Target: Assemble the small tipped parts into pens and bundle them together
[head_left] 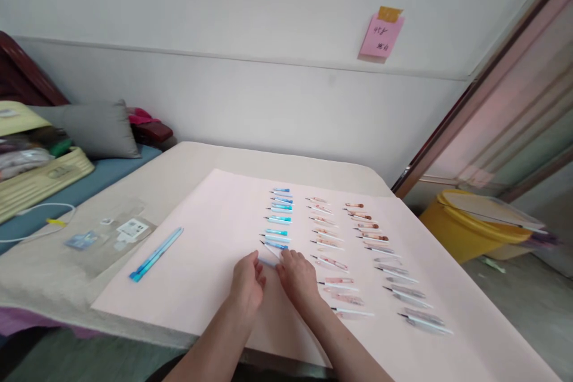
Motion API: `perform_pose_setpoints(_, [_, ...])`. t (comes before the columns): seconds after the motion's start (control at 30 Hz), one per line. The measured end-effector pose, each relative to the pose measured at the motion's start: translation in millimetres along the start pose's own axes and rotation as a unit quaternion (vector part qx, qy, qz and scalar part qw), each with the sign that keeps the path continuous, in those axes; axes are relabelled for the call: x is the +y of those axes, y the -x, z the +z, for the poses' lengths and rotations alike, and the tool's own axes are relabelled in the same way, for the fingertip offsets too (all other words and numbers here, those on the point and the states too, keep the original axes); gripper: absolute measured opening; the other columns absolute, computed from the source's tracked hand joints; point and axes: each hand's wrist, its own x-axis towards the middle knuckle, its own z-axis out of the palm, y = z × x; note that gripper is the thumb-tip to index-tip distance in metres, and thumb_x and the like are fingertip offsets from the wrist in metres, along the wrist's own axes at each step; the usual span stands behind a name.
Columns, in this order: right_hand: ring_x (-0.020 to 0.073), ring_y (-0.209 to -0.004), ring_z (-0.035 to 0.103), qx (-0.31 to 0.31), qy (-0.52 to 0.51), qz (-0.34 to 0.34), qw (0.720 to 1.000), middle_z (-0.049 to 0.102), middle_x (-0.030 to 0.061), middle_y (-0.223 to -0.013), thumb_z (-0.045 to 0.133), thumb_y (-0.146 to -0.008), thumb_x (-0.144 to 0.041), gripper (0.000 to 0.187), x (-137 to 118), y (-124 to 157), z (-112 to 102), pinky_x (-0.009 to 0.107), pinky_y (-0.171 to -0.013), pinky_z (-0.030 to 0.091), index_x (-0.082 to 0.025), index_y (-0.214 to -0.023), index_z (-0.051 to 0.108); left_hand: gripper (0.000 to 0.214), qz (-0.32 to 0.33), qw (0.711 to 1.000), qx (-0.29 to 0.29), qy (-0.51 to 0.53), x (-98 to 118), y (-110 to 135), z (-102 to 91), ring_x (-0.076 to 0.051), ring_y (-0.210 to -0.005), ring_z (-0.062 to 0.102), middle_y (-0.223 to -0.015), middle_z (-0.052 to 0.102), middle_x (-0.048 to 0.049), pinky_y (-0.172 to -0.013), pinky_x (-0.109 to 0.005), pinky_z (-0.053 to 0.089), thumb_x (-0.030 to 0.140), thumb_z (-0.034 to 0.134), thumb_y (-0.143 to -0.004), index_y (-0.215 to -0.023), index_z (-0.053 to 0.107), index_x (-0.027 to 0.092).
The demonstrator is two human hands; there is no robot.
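My left hand (248,279) is at the front middle of the pale pink sheet (188,271), with fingers curled at one end of a pale blue pen part (268,261). Close beside it, my right hand (299,274) bends its fingers down over the other end of that part, hiding much of it. Just beyond the fingertips lies a white refill (270,248) with a dark tip, next to a dark blue pen piece (278,245). More blue pen sets (278,219) stretch away in a column above the hands.
Right of my hands lie columns of pink pen sets (326,231) and brown and grey sets (367,227). Two long blue pieces (156,255) lie left, near clear plastic packaging (120,245). A white wall (268,107) stands behind; a yellow bin (470,227) is at right.
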Motion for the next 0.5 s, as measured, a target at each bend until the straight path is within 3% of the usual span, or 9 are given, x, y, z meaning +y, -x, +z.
perform_pose_setpoints(0.23, [0.0220,-0.086,0.059,-0.048,-0.007,-0.048,0.998,0.062,0.0075,-0.092,0.046,-0.084,-0.019,0.013,-7,1,5,0.029,-0.063,0.041,-0.017,-0.091,0.057,0.016,-0.010,1.000,-0.009,-0.018,2,6,0.3,-0.014,-0.077,0.054,-0.100,0.057,-0.0042,-0.057,-0.028,0.037,0.028,0.062,-0.071,-0.081,0.057,0.017])
perform_pose_setpoints(0.5, [0.0226,-0.083,0.062,-0.088,0.008,-0.074,0.993,0.062,0.0106,-0.089,0.046,-0.082,-0.014,0.015,-14,1,4,0.030,-0.064,0.044,-0.014,-0.093,0.056,0.012,-0.040,0.997,-0.070,-0.014,0,14,-0.2,-0.016,-0.066,0.059,-0.077,0.060,-0.0053,-0.057,-0.030,0.045,0.025,0.062,-0.072,-0.076,0.057,0.015])
